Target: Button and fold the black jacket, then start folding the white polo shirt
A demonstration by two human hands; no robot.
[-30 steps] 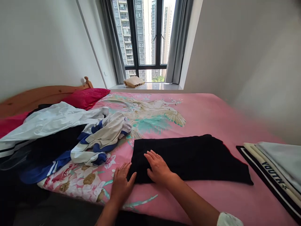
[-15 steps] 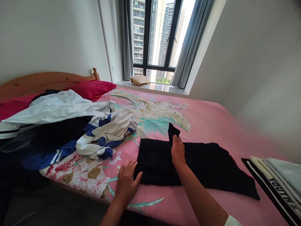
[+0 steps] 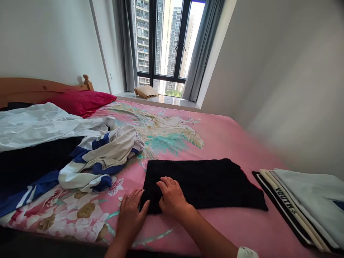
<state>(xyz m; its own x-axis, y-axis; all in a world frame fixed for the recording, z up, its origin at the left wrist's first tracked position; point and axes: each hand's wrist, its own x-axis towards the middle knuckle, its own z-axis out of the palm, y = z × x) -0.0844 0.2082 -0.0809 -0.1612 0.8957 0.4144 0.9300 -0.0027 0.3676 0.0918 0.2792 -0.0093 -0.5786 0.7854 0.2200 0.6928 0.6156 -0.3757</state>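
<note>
A folded black garment (image 3: 204,182) lies flat on the pink bed, with a thin red line along its slanted right edge. My left hand (image 3: 132,211) rests on the sheet at the garment's left end, fingers spread and thumb touching its lower left corner. On top of the cloth, near that same end, is my right hand (image 3: 172,197), palm down, its fingers slightly bent and apart from the thumb. Neither hand grips any fabric.
Rumpled white clothing (image 3: 51,122) and a white-and-blue garment (image 3: 107,157) are heaped at left. A stack of folded clothes (image 3: 303,204) lies at right. A red pillow (image 3: 80,102) is by the wooden headboard (image 3: 40,86). A brown package (image 3: 146,91) sits on the windowsill.
My right hand has let go of the raised black flap and moved down and left onto the garment, which now lies flatter. The view has swung to the right.
</note>
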